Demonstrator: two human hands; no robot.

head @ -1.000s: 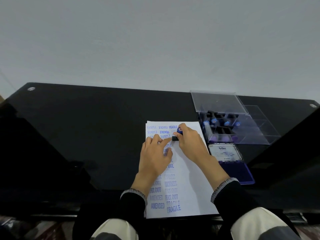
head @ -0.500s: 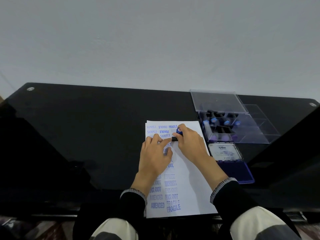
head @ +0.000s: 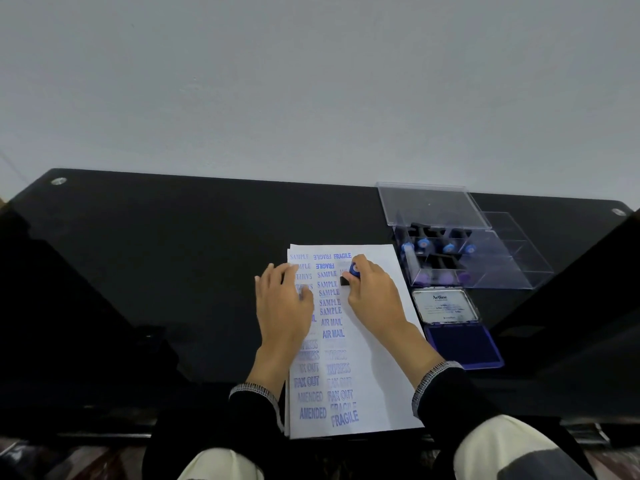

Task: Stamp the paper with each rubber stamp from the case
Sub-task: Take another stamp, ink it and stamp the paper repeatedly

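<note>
Near top of paper [head: 374, 358], our right hand [head: 375, 296] holds stamp [head: 350, 273] down, fingers curled round it. Our left hand [head: 282, 306] moved left since half second ago: finger off stamp, fingers loose, flat on paper edge. We think press is nearly done. Right of paper: case [head: 485, 261], ink pad [head: 462, 344]. Under paper: black desk [head: 173, 271]. Behind desk: gray wall [head: 311, 81].

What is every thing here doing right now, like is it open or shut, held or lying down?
Case: open, lid up, stamps inside.
Ink pad: open, blue pad bare.
Paper: flat on the table, full of blue words.
Stamp: gripped, down on the paper.
Right hand: grips the stamp.
Left hand: flat on the paper's left edge, fingers straight.
</note>
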